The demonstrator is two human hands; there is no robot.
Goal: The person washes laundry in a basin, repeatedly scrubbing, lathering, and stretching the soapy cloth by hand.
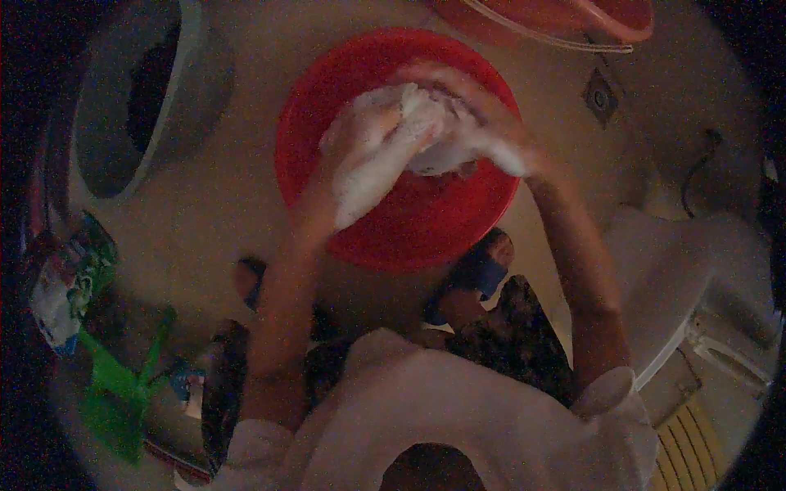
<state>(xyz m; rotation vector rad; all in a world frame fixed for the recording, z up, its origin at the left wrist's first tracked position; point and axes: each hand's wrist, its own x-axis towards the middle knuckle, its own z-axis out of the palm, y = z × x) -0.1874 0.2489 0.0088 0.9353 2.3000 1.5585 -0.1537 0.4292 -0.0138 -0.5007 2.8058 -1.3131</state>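
A round red basin [409, 237] stands on the floor in front of me. Inside it, both my hands work at a bunched, soapy white cloth [434, 151]. My left hand [368, 135] is closed on the cloth's left side, with thick white foam over its wrist. From the right, my right hand [471, 98] curls over the far side of the bundle, foam along its wrist too. Motion and suds smear the fingers of both hands. The picture is dim, and the bottom of the basin is partly hidden by the hands and cloth.
A large grey tub [176, 98] stands at the far left; an orange-red basin [565, 20] is at the far right. A floor drain [602, 98] lies nearby. Close on the left are a plastic packet [70, 286] and a green dustpan-like object [123, 380]. My sandaled feet flank the basin's near side.
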